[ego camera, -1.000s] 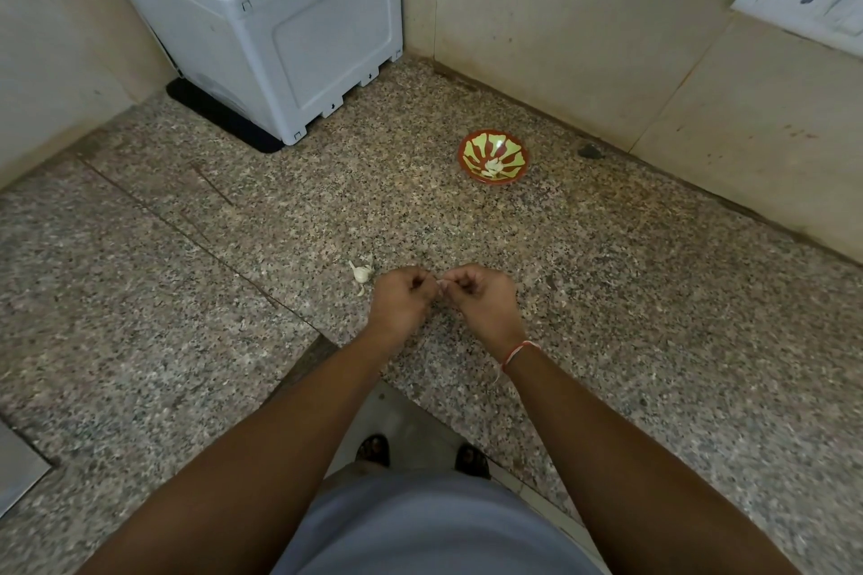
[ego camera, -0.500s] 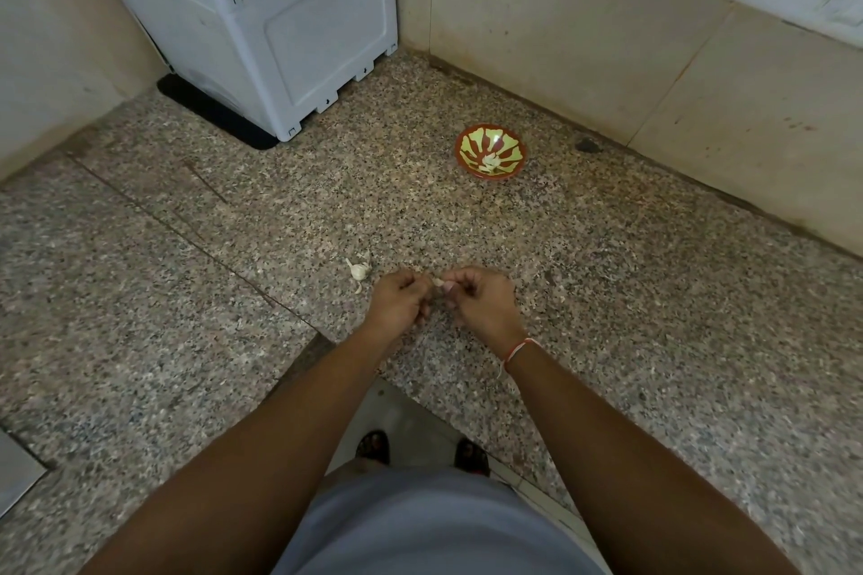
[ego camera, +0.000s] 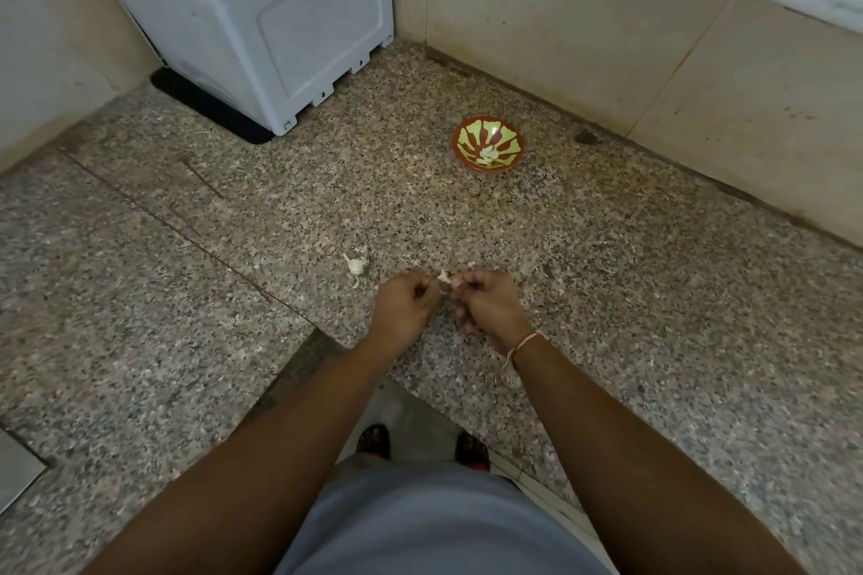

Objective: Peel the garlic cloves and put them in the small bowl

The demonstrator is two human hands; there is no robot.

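A: What are the hands doing?

B: The left hand (ego camera: 405,303) and the right hand (ego camera: 488,301) are close together above the speckled granite counter (ego camera: 607,294), knuckles up, fingers curled. Between them they pinch a small pale garlic clove (ego camera: 443,276), which shows just at the fingertips of both.

A: Is the clove peeled?

B: Too small to tell. A whitish bit sticks up from it, nothing more is clear.

A: Where is the rest of the garlic?

B: A small white piece of garlic bulb (ego camera: 357,266) lies on the counter just left of the left hand and a little beyond it, with a loose pale sliver beside it.

A: And the bowl?

B: The small round bowl with a red rim and a yellow-green and red pattern (ego camera: 488,144) stands well beyond the right hand, near the beige tiled wall (ego camera: 560,14). Some pale garlic cloves (ego camera: 487,154) lie in its bottom.

A: Anything else?

B: A grey plastic box-shaped appliance (ego camera: 261,14) sits far beyond the left hand in the corner. A red and white thread band (ego camera: 523,343) circles the right wrist.
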